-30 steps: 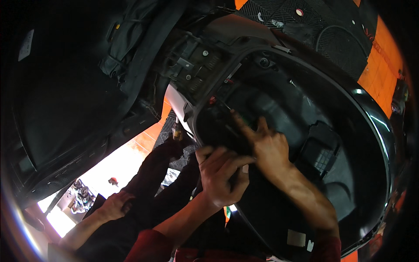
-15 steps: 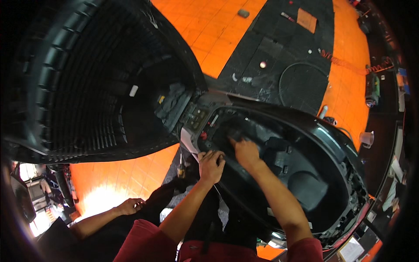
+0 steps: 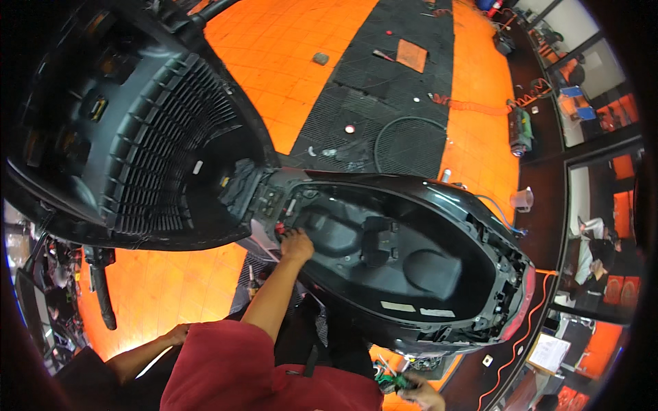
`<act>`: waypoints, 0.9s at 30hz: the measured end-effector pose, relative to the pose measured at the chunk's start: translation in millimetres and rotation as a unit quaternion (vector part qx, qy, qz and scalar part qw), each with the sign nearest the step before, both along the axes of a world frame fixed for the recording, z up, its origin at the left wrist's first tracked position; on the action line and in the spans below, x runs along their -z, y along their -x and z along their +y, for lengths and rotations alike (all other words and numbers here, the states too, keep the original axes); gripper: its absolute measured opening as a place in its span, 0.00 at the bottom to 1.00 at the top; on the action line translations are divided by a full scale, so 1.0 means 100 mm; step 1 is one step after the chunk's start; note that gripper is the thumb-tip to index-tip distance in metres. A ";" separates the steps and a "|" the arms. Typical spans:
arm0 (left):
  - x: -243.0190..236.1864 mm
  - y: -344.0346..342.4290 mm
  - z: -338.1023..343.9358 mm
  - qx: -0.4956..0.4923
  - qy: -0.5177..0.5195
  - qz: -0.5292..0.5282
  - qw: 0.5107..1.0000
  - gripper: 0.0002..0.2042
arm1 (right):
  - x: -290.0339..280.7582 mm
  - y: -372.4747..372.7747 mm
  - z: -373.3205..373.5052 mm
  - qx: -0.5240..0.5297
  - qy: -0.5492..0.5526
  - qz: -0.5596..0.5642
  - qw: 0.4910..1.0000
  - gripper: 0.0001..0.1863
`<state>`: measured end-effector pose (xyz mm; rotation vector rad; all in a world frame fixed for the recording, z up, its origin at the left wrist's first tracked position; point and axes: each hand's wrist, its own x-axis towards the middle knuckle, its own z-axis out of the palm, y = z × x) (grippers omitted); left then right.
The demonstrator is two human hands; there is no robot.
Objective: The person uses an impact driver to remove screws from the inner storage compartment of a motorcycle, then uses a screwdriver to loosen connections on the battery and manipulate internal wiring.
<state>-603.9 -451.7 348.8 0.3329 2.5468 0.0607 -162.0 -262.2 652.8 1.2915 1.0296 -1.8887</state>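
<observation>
My left hand point(image 3: 296, 246) rests on the near-left edge of the scooter's black under-seat compartment point(image 3: 343, 270), fingers apart and a little bent. A small red part point(image 3: 279, 228) sits just beyond its fingertips. Down at the lower edge, my right hand point(image 3: 421, 395) is away from the compartment, closed round a green-handled tool point(image 3: 392, 381); motion blur and the picture's edge hide part of its grip. Two pale labels, a black bracket-like piece point(image 3: 378, 241) and moulded hollows show inside the compartment.
A large ribbed black scooter panel point(image 3: 157, 144) stands at the left. Another person's forearm point(image 3: 140, 356) comes in at lower left. A grey tray point(image 3: 439, 368) lies near my right hand. Black matting point(image 3: 363, 89) crosses the orange floor, with a hose loop and loose bits on it.
My right hand has come out of the compartment and moved down to the lower edge, where it holds the green-handled tool. My left hand stays at the rim. The view has shifted.
</observation>
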 end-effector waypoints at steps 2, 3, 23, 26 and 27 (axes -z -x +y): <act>0.59 0.34 -0.34 -0.108 -0.018 -0.084 0.990 0.26 | 0.15 -0.74 -0.21 0.092 0.038 -0.039 0.994 0.23; 0.89 0.60 -0.81 -0.060 0.061 -0.110 0.990 0.27 | 0.29 -1.05 -0.38 0.128 0.048 -0.055 0.989 0.23; 0.25 0.43 -0.23 0.026 -0.076 -0.003 0.997 0.20 | 1.17 -2.88 -2.12 0.323 -0.158 -0.277 0.891 0.16; -0.35 -0.23 0.69 0.150 -0.178 -0.163 0.959 0.27 | 1.40 -3.53 -1.64 0.450 -0.206 -0.239 0.836 0.13; -0.53 -0.32 0.80 0.125 -0.193 -0.211 0.950 0.32 | 1.46 -3.67 -1.50 0.476 -0.262 -0.263 0.797 0.23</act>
